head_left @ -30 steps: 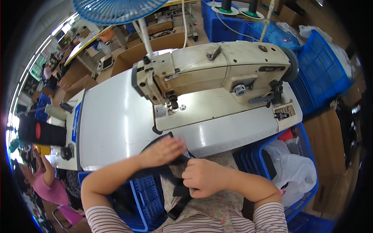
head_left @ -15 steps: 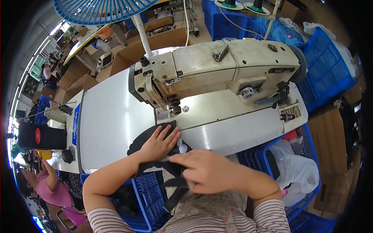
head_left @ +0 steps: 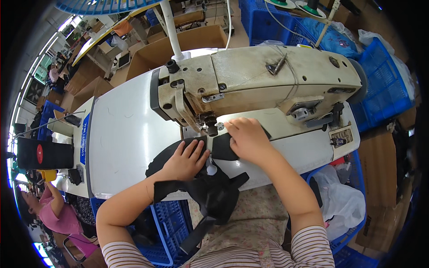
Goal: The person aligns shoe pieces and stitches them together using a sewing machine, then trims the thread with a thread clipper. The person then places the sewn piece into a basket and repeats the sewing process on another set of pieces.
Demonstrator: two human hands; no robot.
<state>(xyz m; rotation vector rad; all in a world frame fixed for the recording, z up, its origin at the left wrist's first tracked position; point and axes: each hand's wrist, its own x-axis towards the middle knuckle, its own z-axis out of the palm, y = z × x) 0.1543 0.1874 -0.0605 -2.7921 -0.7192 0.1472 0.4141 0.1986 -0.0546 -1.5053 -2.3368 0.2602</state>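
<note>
My left hand (head_left: 185,161) lies flat on a black fabric piece (head_left: 161,157) at the sewing machine's front, its fingers spread. Just right of it, my right hand (head_left: 250,140) has its fingers curled over a smaller black fabric piece (head_left: 223,148) close to the needle area. More black fabric (head_left: 214,196) with loose strips hangs over the table edge toward my lap. A small white rounded part (head_left: 211,169) shows between the fabrics. The sewing machine (head_left: 254,71) is cream-coloured and stained; its head stands just beyond my hands. The needle tip is hidden.
Blue crates (head_left: 172,228) stand below the table, and another crate (head_left: 363,196) at the right holds clear plastic bags. A white lamp post (head_left: 172,31) rises behind the machine. At the left, a person in pink (head_left: 60,214) sits by another station.
My right hand has moved up from the table edge to the needle area, with a black fabric piece under its fingers. My left hand stays on its fabric. The view has shifted slightly.
</note>
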